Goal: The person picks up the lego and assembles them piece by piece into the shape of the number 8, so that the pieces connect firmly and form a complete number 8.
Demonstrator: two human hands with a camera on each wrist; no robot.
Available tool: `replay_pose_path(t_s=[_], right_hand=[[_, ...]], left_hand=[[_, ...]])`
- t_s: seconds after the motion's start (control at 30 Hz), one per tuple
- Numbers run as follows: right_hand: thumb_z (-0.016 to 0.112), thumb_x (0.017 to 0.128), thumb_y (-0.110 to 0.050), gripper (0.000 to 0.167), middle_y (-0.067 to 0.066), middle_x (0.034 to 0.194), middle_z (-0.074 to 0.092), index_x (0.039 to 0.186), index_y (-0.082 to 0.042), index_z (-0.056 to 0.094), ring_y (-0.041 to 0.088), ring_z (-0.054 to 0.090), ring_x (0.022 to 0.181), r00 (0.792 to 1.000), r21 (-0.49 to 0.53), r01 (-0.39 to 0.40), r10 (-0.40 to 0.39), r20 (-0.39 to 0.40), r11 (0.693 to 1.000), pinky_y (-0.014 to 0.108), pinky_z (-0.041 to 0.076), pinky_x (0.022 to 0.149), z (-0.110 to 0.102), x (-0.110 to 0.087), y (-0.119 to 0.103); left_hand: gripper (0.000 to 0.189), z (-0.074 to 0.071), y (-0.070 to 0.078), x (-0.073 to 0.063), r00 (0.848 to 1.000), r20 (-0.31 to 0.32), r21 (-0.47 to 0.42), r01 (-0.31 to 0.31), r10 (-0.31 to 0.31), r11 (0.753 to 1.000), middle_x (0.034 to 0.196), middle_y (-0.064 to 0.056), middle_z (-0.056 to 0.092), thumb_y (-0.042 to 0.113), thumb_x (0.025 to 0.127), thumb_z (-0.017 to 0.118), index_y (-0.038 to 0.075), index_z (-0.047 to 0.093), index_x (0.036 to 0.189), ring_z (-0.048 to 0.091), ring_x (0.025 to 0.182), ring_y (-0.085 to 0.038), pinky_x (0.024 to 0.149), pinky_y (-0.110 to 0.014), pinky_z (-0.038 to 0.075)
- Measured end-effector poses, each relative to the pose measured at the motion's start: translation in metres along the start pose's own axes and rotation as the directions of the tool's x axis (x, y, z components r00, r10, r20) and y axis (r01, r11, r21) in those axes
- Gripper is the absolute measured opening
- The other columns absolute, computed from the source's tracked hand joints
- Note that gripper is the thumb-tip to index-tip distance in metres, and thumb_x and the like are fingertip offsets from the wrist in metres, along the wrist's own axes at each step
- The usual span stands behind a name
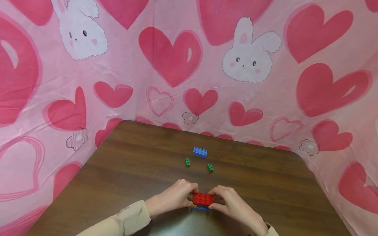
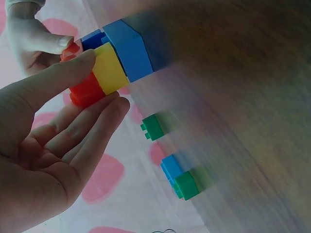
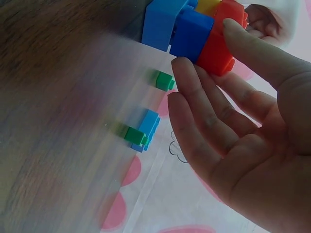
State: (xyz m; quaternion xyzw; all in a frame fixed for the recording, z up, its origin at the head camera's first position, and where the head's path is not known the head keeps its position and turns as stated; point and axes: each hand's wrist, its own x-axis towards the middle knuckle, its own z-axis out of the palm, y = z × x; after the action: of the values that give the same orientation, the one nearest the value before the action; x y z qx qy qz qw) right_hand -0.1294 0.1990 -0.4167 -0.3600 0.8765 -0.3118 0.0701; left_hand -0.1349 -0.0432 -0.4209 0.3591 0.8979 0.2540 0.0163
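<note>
Taking twelve as away from the person, the red brick (image 1: 202, 199) sits between both hands, its long axis running nine to three. The left hand (image 1: 175, 195) pinches the nine o'clock end, the right hand (image 1: 237, 202) the three o'clock end, so neither is nearer. Beneath are a yellow brick (image 2: 111, 69) and a dark blue brick (image 3: 192, 35), over a lower blue brick (image 2: 129, 51); whether they're fully locked I can't tell. Toward twelve on the surface (image 1: 141, 147) lies a light blue brick (image 1: 200, 152), two green bricks (image 1: 187, 162) closer in.
</note>
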Motion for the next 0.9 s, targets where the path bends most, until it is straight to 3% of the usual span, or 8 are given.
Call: replay_pose_path(t_s=[0.47, 0.77, 0.9], right_hand=[[0.076, 0.086, -0.025, 0.029, 0.006, 0.095, 0.070, 0.105, -0.005, 0.069, 0.002, 0.067, 0.078, 0.999, 0.070, -0.032, 0.032, -0.010, 0.997, 0.020, 0.056, 0.069, 0.0010, -0.0003, -0.0003], [0.077, 0.086, -0.024, 0.029, 0.007, 0.094, 0.070, 0.105, -0.004, 0.069, 0.002, 0.067, 0.078, 1.000, 0.069, -0.026, 0.026, -0.004, 0.997, 0.021, 0.057, 0.069, 0.0005, 0.0002, -0.0005], [0.077, 0.086, -0.025, 0.029, 0.007, 0.095, 0.071, 0.105, -0.005, 0.069, 0.001, 0.066, 0.078, 0.999, 0.063, -0.037, 0.037, 0.006, 0.997, 0.020, 0.057, 0.070, -0.0013, 0.0012, -0.0012]], left_hand=[[0.026, 0.0002, 0.0018, 0.0015, 1.000, -0.003, -0.011, 0.022, -0.022, 1.000, 0.065, 0.005, 0.060, 0.015, 0.070, 0.089, 0.013, 0.067, 0.084, 0.037, 0.055, 0.002, 0.048, -0.011, 0.032], [0.026, -0.0007, 0.0018, -0.0014, 1.000, 0.027, 0.023, -0.005, 0.004, 1.000, 0.076, 0.005, 0.067, 0.016, 0.076, 0.084, 0.013, 0.064, 0.092, 0.042, 0.059, 0.001, 0.054, -0.011, 0.037], [0.026, -0.0018, 0.0005, -0.0016, 0.999, 0.038, -0.002, -0.014, 0.014, 1.000, 0.080, 0.005, 0.070, 0.017, 0.078, 0.084, 0.013, 0.064, 0.094, 0.046, 0.062, 0.002, 0.057, -0.009, 0.041]])
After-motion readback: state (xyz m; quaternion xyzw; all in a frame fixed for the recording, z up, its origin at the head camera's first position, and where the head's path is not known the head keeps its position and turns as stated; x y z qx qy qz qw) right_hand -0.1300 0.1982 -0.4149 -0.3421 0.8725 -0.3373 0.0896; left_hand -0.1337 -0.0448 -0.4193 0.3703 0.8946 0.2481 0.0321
